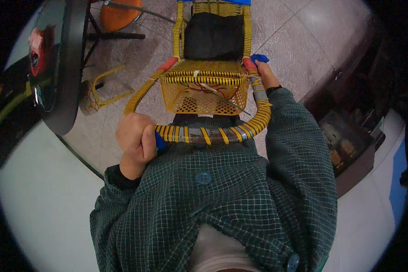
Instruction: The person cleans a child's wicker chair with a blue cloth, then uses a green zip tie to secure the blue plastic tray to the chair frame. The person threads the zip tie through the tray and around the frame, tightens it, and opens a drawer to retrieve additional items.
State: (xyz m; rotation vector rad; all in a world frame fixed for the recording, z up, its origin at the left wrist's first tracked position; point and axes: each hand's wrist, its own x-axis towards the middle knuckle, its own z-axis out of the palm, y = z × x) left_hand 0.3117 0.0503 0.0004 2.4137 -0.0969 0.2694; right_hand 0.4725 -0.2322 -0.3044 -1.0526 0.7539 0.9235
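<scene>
A yellow woven cart (204, 77) with a black pad (213, 36), a lattice basket and a curved, taped handlebar (224, 133) is in front of me. My left hand (133, 138) is closed on the handlebar's left bend; some blue material (160, 140) shows just beside it. My right hand (267, 75) is closed on a blue cloth (260, 58) at the right side of the frame, by the red-wrapped joint (248, 64); its fingertips are partly hidden.
At the left are a black-edged table (68, 86) with a red object on it, an orange stool (118, 18) and a low yellow-framed stool (99, 90). A dark cabinet or box (349, 145) stands at the right, on the tiled floor (294, 45).
</scene>
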